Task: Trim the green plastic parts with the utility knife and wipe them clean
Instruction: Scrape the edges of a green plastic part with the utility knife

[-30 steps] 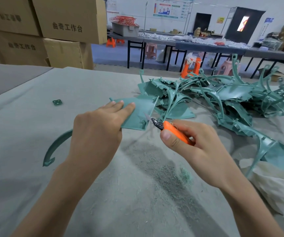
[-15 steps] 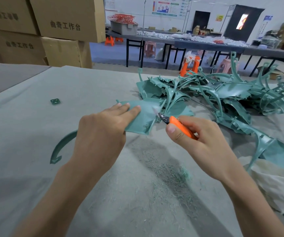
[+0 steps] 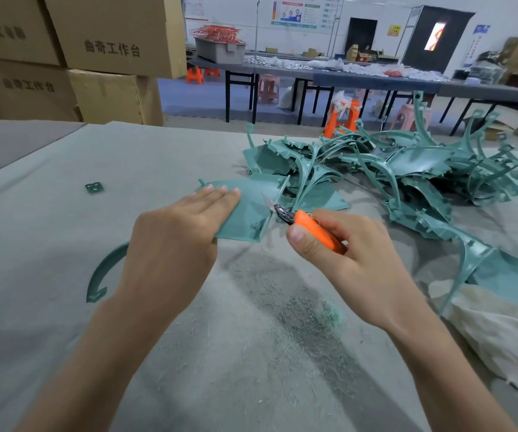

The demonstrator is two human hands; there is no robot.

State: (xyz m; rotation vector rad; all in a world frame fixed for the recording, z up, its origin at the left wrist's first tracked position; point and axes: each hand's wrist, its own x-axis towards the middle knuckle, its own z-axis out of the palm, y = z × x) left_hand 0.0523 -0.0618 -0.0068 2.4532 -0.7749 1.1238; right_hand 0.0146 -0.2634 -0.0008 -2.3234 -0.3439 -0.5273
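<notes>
Knife clenched in right hand, blade at green part; left hand flat atop.

I have a single view, from the head camera. It sits above and on the near side of the part, facing forward and tilted down at it. It is close: the part lies just above mid-frame. Both forearms enter from the bottom edge and reach up to it, the left hand on its near-left, the right hand at its near-right. The wide lens takes in much more: the table spreads on all sides of the part, the pile lies beyond it to the right, and the boxes and benches stand far beyond it, along the top of the frame.
</notes>
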